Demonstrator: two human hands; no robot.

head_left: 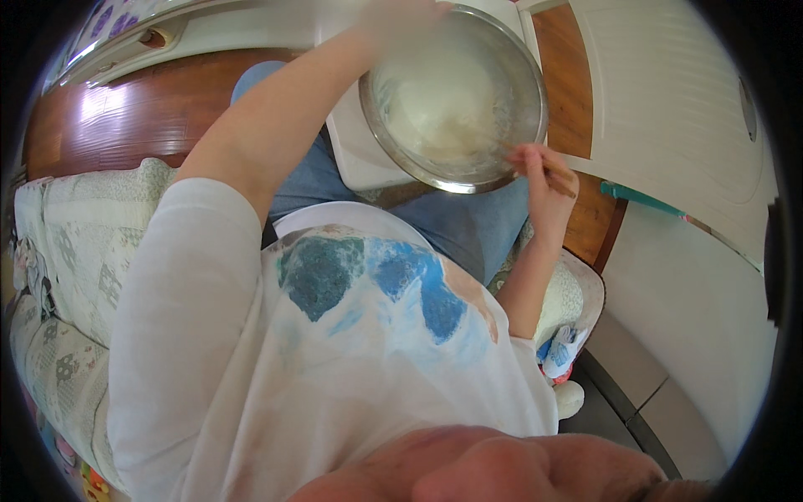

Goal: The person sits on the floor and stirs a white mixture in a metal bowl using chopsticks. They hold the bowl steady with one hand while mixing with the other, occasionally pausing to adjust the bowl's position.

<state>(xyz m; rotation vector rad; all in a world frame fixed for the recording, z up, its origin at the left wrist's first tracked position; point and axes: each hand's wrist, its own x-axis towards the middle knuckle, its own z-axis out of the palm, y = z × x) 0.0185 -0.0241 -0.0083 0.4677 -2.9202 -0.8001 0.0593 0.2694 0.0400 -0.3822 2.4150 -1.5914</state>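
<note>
A wide stainless steel bowl [374, 117] tilts slightly in front of me, with a white, flour-like mass [443, 100] inside. Wooden chopsticks [562, 177] stick out of my right hand [539, 167], which is closed round them at the bowl's right near rim; their far ends reach toward the white mass. My left arm stretches across to the bowl's far left rim. There my left hand [410, 12] is blurred and partly cut off by the upper picture edge, so its fingers and anything in them cannot be made out.
Under the bowl is a white stool-like surface [355, 159], close to my knees in jeans. A quilted patterned sofa [92, 243] lies to the left, beside wooden flooring [134, 117]. On the right stand a white panelled door [669, 92] and a pale cabinet side [677, 284].
</note>
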